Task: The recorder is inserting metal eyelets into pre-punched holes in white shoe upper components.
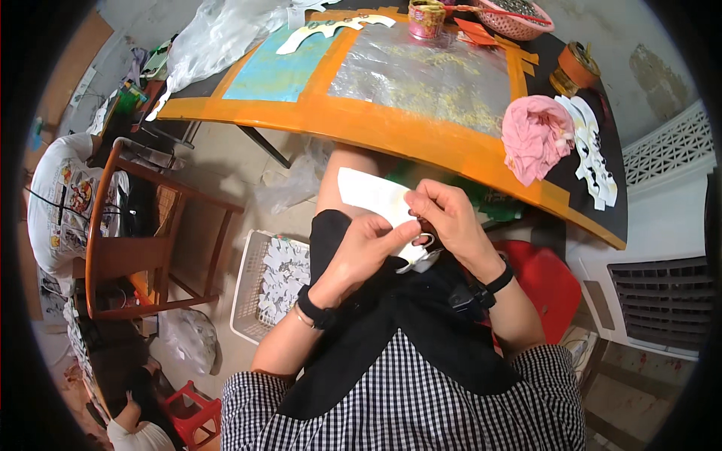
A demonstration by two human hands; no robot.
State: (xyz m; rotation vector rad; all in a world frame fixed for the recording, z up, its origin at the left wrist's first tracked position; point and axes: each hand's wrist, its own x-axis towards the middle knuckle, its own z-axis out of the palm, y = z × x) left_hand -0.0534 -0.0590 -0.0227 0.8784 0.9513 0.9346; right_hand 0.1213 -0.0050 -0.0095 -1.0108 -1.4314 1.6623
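Above my lap, a white curved flat piece (365,189) is held between both hands. My left hand (368,244) is closed on its lower edge, thumb on top. My right hand (449,219) pinches the piece farther right, its thumb and fingers bent close to my left thumb. Small dark and metallic ring-like parts show between and below the fingers, partly hidden by them. On the table's far side lies a similar white scalloped piece (331,30) with rings along one edge. More white notched pieces (590,150) lie at the table's right end.
The dark table (421,143) has orange tape and a clear sheet. A pink cloth (538,139), a pink can (426,19), an orange-wrapped can (575,68) and a pink basket (515,22) stand on it. A white crate (244,289) of white pieces and a wooden chair (128,259) are leftward.
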